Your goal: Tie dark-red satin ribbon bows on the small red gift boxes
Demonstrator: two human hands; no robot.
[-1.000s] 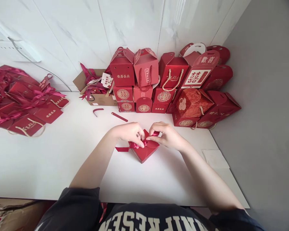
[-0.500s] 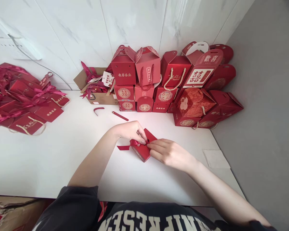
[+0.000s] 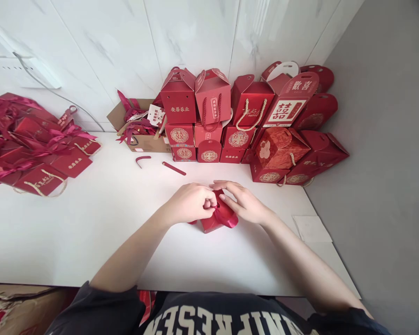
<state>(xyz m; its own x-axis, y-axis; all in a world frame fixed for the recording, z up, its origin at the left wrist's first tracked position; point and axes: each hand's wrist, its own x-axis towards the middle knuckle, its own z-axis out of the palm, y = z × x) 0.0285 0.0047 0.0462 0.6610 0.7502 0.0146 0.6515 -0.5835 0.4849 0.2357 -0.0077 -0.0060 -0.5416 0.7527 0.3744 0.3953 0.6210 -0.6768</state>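
A small red gift box (image 3: pixel 211 224) lies on the white table (image 3: pixel 91 223) just in front of me. A dark pink satin ribbon (image 3: pixel 227 215) is wrapped over it and forms a loop on its right side. My left hand (image 3: pixel 190 203) is curled over the box's left half, fingers pinched on the ribbon at the middle. My right hand (image 3: pixel 242 201) comes in from the right with its fingers closed on the ribbon near the same spot. Most of the box's top is hidden by my hands.
Several assembled red gift boxes (image 3: pixel 244 125) are stacked against the back wall. A cardboard carton (image 3: pixel 141 128) holds ribbons and tags. Flat red boxes with ribbons (image 3: pixel 31 144) are piled at the left. Two red strips (image 3: pixel 173 168) lie behind the hands. A white paper sheet (image 3: pixel 310 228) lies right.
Both hands have come together again over the box. The ribbon tail that stuck out to the left is gone from there, and a ribbon loop now shows on the right side.
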